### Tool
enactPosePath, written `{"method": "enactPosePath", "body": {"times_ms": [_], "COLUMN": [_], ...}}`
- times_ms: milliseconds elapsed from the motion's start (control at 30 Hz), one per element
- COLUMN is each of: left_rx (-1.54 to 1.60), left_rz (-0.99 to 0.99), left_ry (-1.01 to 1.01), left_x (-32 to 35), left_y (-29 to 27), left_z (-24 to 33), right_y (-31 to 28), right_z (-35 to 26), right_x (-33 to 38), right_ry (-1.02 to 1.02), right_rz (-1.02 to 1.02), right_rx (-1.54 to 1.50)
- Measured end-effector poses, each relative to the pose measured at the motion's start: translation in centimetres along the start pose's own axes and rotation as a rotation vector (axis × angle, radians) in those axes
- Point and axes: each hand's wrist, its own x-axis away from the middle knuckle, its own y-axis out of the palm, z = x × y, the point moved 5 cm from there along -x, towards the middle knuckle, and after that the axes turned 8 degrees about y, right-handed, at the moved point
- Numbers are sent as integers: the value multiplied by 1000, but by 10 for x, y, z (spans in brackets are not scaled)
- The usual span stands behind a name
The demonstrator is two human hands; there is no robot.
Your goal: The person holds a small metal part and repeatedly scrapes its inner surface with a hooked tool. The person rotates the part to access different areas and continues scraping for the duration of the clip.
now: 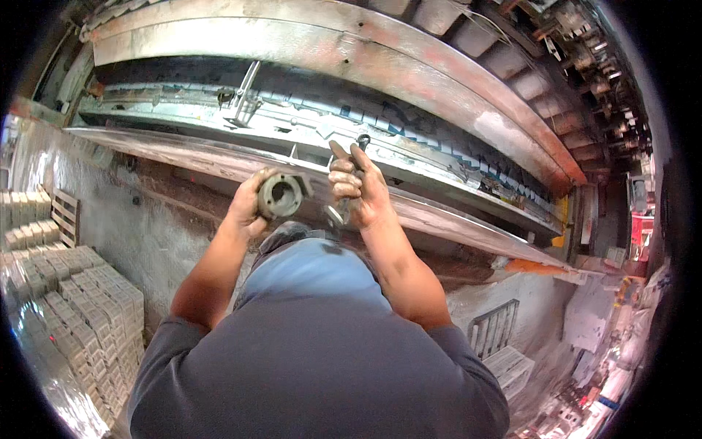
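My left hand (246,202) is closed around the side of a round metal collar (294,192) with a wide central hole and smaller holes in its face. A block-like lug juts from the collar's right side. Just to the right, my right hand (368,189) grips a wrench (364,139). Its dark ring end sticks up past my fingers, and a shiny end shows below the palm. The wrench and the collar are apart. Both hands are raised in front of the long machine's near edge.
A long machine bed (197,115) crosses ahead under a worn metal beam (292,40), with an upright metal bracket (247,99) on it. Stacked pale blocks (95,300) stand at left, near a wooden pallet (66,216). A slatted rack (494,327) and a pale box (508,368) are at lower right.
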Motion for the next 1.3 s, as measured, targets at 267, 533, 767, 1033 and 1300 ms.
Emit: {"method": "enactPosePath", "body": {"times_ms": [267,533,767,1033,1300], "left_rx": [-575,-646,-515,-315,-391], "left_rz": [-283,-321,-119,379,318], "left_ry": [23,74,177,350,636], "left_x": [72,124,215,367,442], "left_y": [-23,-143,-305,-425,-524], "left_z": [17,8,-4,12,41], "right_y": [-14,-62,-140,-131,-193], "right_z": [55,175,304,487,625], "right_x": [-61,-115,-185,-195,-272], "right_ry": [105,169,309,94,1076], "right_rz": [30,83,-47,-362,-509], "right_rx": [-15,165,152,1891,1852]}}
